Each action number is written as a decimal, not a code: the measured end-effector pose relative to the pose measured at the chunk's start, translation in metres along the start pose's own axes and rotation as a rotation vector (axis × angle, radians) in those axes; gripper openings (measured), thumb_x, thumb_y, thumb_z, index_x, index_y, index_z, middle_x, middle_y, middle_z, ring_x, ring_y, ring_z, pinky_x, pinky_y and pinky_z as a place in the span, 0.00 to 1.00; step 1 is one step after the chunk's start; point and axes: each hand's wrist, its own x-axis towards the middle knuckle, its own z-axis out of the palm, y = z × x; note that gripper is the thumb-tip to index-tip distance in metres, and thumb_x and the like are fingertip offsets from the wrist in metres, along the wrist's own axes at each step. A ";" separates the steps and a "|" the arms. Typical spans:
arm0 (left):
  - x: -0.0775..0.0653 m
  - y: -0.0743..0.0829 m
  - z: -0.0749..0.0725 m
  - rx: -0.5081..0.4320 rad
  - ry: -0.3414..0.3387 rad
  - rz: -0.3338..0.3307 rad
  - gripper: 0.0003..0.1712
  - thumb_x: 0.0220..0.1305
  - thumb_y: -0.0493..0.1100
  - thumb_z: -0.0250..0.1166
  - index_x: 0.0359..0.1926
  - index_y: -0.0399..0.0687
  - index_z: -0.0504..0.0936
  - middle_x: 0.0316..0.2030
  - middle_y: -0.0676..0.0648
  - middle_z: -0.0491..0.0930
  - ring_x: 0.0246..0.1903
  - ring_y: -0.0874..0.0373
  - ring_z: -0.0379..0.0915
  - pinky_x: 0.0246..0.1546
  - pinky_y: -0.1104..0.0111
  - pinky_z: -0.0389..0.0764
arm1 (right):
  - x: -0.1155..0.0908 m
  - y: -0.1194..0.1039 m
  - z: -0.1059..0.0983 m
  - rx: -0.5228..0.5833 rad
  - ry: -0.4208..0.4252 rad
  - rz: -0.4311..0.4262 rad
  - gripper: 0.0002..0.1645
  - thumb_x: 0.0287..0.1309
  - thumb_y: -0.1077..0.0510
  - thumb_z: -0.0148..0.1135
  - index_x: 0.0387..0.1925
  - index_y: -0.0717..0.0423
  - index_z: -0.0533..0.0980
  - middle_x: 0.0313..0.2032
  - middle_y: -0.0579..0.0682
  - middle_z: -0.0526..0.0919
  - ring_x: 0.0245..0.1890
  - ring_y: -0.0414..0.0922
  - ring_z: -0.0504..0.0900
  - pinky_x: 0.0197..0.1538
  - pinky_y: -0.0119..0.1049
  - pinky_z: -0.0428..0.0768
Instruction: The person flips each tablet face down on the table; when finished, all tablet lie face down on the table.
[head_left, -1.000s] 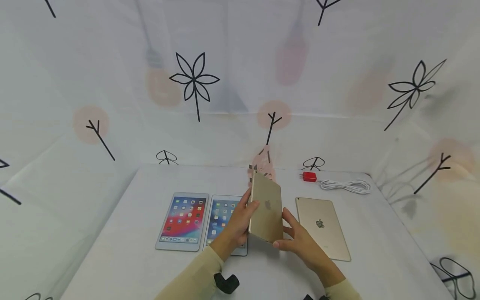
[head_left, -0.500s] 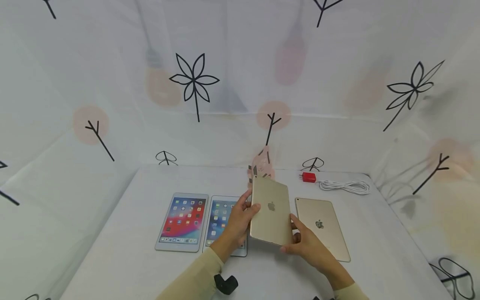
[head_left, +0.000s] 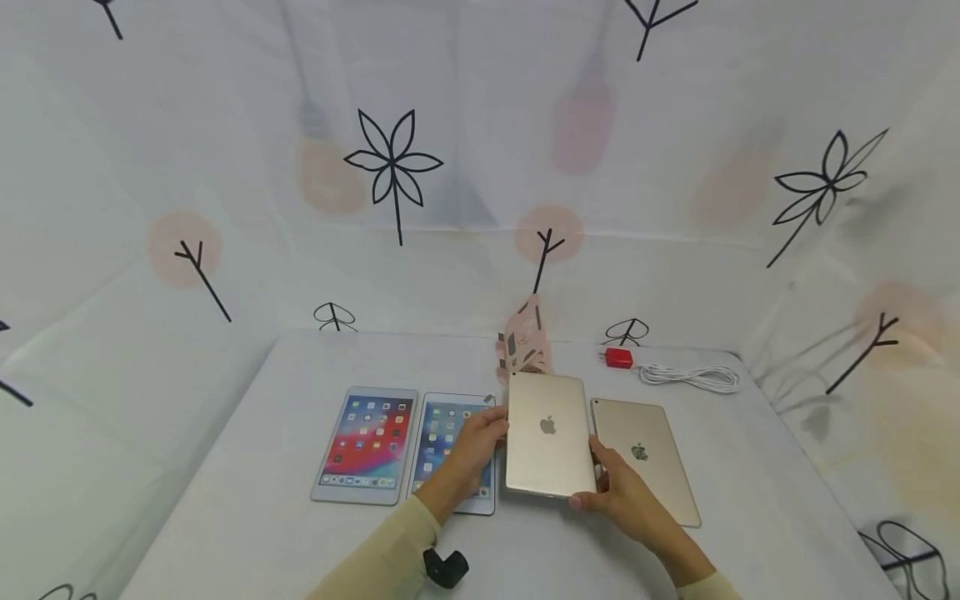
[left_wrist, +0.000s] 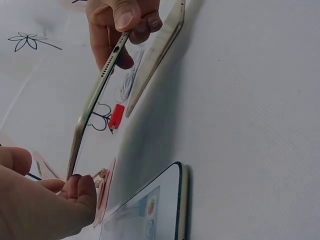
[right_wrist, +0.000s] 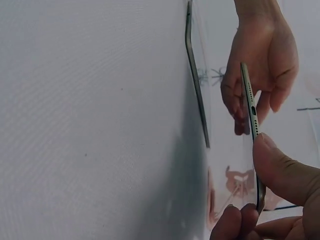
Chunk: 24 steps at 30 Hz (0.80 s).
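Observation:
A gold tablet [head_left: 553, 450], its apple-marked back facing up, is held above the white table in the head view. My right hand [head_left: 628, 506] pinches its lower right corner, with the thumb [right_wrist: 275, 165] on the back and fingers underneath. At the left edge, my left hand [head_left: 463, 450] has bent fingertips [left_wrist: 80, 187] against the rim. Its thumb [left_wrist: 15, 160] stands off the back. Partly behind my left hand lies a white tablet [head_left: 442, 433] with a lit screen. Another gold tablet [head_left: 648, 467] lies back up, just right of the held one.
A second white tablet [head_left: 375, 433] with a red and blue screen lies at the left. At the back right are a red charger plug [head_left: 618, 358] and a coiled white cable [head_left: 690, 377]. A pink patterned item [head_left: 525, 337] sits at the back centre against the curtain.
The held tablet has turned from a steep tilt to lie flatter, its back facing up more, and sunk lower. My right hand has shifted rightward; my left thumb has slid off the tablet's back.

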 end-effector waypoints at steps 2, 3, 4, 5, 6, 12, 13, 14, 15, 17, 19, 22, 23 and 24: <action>0.000 0.000 0.001 0.005 0.006 -0.022 0.27 0.75 0.41 0.54 0.70 0.33 0.70 0.64 0.38 0.76 0.61 0.48 0.75 0.65 0.54 0.74 | 0.000 0.001 0.001 -0.017 0.006 0.002 0.68 0.41 0.53 0.84 0.76 0.69 0.54 0.48 0.56 0.73 0.35 0.46 0.70 0.30 0.32 0.72; -0.001 -0.001 0.001 0.007 0.006 -0.034 0.27 0.75 0.42 0.54 0.70 0.33 0.70 0.64 0.39 0.76 0.60 0.49 0.75 0.65 0.55 0.75 | 0.000 0.002 0.001 -0.022 0.008 0.002 0.67 0.40 0.53 0.84 0.76 0.69 0.55 0.48 0.56 0.73 0.35 0.46 0.70 0.30 0.32 0.71; -0.001 -0.001 0.001 0.006 0.005 -0.042 0.27 0.75 0.42 0.54 0.70 0.34 0.70 0.63 0.39 0.77 0.59 0.50 0.76 0.65 0.55 0.75 | 0.000 0.003 0.001 -0.023 0.010 0.007 0.67 0.40 0.53 0.84 0.76 0.70 0.55 0.48 0.57 0.73 0.35 0.46 0.70 0.30 0.32 0.71; -0.001 -0.002 0.001 0.009 0.006 -0.051 0.27 0.76 0.43 0.54 0.70 0.34 0.70 0.63 0.40 0.77 0.58 0.51 0.76 0.65 0.56 0.75 | -0.001 0.004 0.001 -0.023 0.011 0.010 0.67 0.39 0.54 0.84 0.75 0.70 0.56 0.49 0.57 0.73 0.36 0.46 0.70 0.30 0.32 0.71; -0.002 -0.002 0.001 0.011 0.004 -0.056 0.27 0.76 0.43 0.54 0.70 0.34 0.70 0.63 0.41 0.77 0.58 0.52 0.76 0.65 0.56 0.75 | -0.001 0.006 0.001 -0.022 0.012 0.013 0.66 0.39 0.54 0.84 0.75 0.70 0.57 0.51 0.57 0.73 0.36 0.45 0.70 0.31 0.32 0.71; -0.002 -0.001 0.000 0.024 0.012 -0.062 0.28 0.73 0.42 0.57 0.69 0.34 0.71 0.58 0.41 0.79 0.50 0.53 0.77 0.61 0.56 0.77 | 0.000 0.012 0.001 -0.001 0.005 0.005 0.64 0.41 0.54 0.84 0.74 0.71 0.58 0.53 0.58 0.73 0.37 0.46 0.70 0.32 0.31 0.71; -0.002 -0.001 0.001 0.025 0.015 -0.073 0.28 0.72 0.42 0.58 0.69 0.35 0.71 0.57 0.41 0.80 0.49 0.53 0.77 0.60 0.56 0.77 | -0.001 0.012 0.001 -0.007 0.000 -0.004 0.64 0.41 0.53 0.83 0.74 0.71 0.58 0.52 0.58 0.73 0.37 0.46 0.70 0.32 0.31 0.71; -0.002 0.000 0.001 0.029 0.013 -0.079 0.29 0.72 0.42 0.58 0.70 0.35 0.71 0.57 0.41 0.80 0.48 0.53 0.77 0.60 0.56 0.77 | 0.000 0.013 0.000 -0.012 -0.003 -0.008 0.64 0.41 0.53 0.83 0.74 0.71 0.58 0.51 0.57 0.74 0.37 0.46 0.70 0.33 0.31 0.71; -0.002 0.000 0.001 0.033 0.010 -0.086 0.29 0.72 0.42 0.59 0.70 0.35 0.71 0.57 0.41 0.80 0.48 0.53 0.77 0.60 0.55 0.77 | -0.001 0.014 0.000 -0.024 -0.005 -0.012 0.64 0.41 0.52 0.83 0.74 0.72 0.59 0.50 0.57 0.74 0.37 0.45 0.70 0.33 0.31 0.71; -0.003 0.000 0.002 0.043 0.002 -0.101 0.29 0.72 0.43 0.59 0.70 0.36 0.70 0.58 0.42 0.79 0.50 0.53 0.77 0.62 0.55 0.76 | 0.000 0.015 -0.002 -0.043 -0.008 -0.021 0.63 0.41 0.51 0.83 0.73 0.73 0.60 0.47 0.56 0.75 0.38 0.46 0.71 0.35 0.32 0.72; -0.004 0.000 0.003 0.059 -0.007 -0.109 0.30 0.72 0.45 0.59 0.71 0.38 0.70 0.59 0.42 0.79 0.51 0.52 0.77 0.63 0.53 0.75 | 0.001 0.015 -0.003 -0.062 -0.010 -0.027 0.62 0.42 0.51 0.83 0.71 0.74 0.61 0.46 0.55 0.75 0.38 0.46 0.71 0.35 0.32 0.72; -0.005 -0.001 0.003 0.089 -0.024 -0.107 0.32 0.73 0.47 0.59 0.72 0.40 0.68 0.60 0.42 0.78 0.53 0.51 0.76 0.65 0.49 0.73 | 0.003 0.016 -0.004 -0.105 -0.005 -0.030 0.61 0.40 0.49 0.83 0.69 0.76 0.63 0.42 0.54 0.76 0.37 0.46 0.72 0.36 0.33 0.73; -0.005 -0.002 0.003 0.096 -0.030 -0.106 0.32 0.73 0.48 0.59 0.73 0.40 0.68 0.60 0.41 0.78 0.54 0.51 0.76 0.66 0.48 0.72 | 0.003 0.016 -0.005 -0.124 -0.003 -0.031 0.61 0.40 0.49 0.84 0.69 0.76 0.64 0.42 0.54 0.77 0.38 0.46 0.73 0.38 0.34 0.74; -0.005 -0.002 0.003 0.102 -0.036 -0.104 0.33 0.73 0.49 0.59 0.73 0.41 0.68 0.60 0.41 0.78 0.55 0.50 0.76 0.67 0.47 0.71 | 0.004 0.016 -0.005 -0.141 -0.001 -0.029 0.61 0.39 0.48 0.84 0.68 0.76 0.65 0.41 0.53 0.78 0.38 0.46 0.73 0.38 0.36 0.75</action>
